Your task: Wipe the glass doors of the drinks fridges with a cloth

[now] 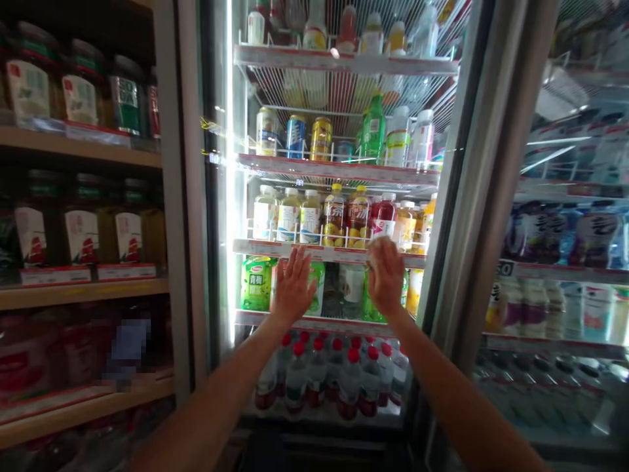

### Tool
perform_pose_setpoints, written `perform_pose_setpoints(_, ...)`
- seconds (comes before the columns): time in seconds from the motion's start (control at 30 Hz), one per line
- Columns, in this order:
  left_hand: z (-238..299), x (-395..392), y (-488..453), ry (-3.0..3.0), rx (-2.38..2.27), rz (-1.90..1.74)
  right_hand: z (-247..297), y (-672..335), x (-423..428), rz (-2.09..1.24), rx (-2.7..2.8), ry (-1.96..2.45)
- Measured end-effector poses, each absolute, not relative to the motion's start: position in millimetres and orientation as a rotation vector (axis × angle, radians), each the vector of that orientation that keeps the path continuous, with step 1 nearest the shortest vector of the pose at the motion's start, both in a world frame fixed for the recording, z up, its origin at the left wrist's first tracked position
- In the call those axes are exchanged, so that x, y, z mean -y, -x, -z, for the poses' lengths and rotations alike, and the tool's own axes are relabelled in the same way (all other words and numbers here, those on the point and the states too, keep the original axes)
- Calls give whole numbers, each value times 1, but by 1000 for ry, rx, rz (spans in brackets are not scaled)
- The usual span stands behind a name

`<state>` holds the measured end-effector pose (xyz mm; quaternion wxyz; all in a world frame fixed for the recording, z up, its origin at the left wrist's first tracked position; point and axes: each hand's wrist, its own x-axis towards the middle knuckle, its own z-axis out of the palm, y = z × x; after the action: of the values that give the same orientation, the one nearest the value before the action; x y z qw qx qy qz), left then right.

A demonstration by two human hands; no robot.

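Observation:
My left hand (pixel 293 285) reaches into a lit drinks cooler, fingers spread, in front of a shelf of green cartons (pixel 257 283). It overlaps part of a green-and-white carton (pixel 317 288); contact cannot be made out. My right hand (pixel 386 274) is raised at the same shelf, its fingers loosely bent and slightly blurred, with no held thing visible. Behind it is another green pack (pixel 373 301), partly covered. Between the hands, a pale, cup-like container (pixel 352 283) sits deeper on the shelf. The shelf edge (pixel 344 254) above runs level with my fingertips.
Bottled teas and juices (pixel 335 215) stand on the shelf above, cans (pixel 295 136) higher up. Red-capped bottles (pixel 317 373) fill the cooler's bottom. A metal door frame (pixel 496 196) borders the right side; wooden shelves (pixel 83 292) with large bottles stand left.

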<state>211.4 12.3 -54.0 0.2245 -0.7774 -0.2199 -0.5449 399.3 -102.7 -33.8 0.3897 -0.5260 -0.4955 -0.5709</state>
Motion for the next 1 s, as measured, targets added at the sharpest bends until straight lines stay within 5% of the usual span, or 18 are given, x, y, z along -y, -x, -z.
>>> perform_pose_setpoints(0.2,56,-14,-214,2139,618,1536,15,-404,94,1413,994,1261)
perform_pose_setpoints(0.43,55,-16,-212,2127,588,1529,38,-362,78,1456,1667,1347)
perform_pose_setpoints(0.63,54,-19,-209,2101,594,1543,6,-394,89,1433,1040,1294)
perform_pose_setpoints(0.87,53,-19,-206,2110,589,1517,40,-367,81,1473,1689,1309)
perform_pose_setpoints(1.0,55,-22,-202,2131,579,1505,17,-397,91,1491,1201,1292)
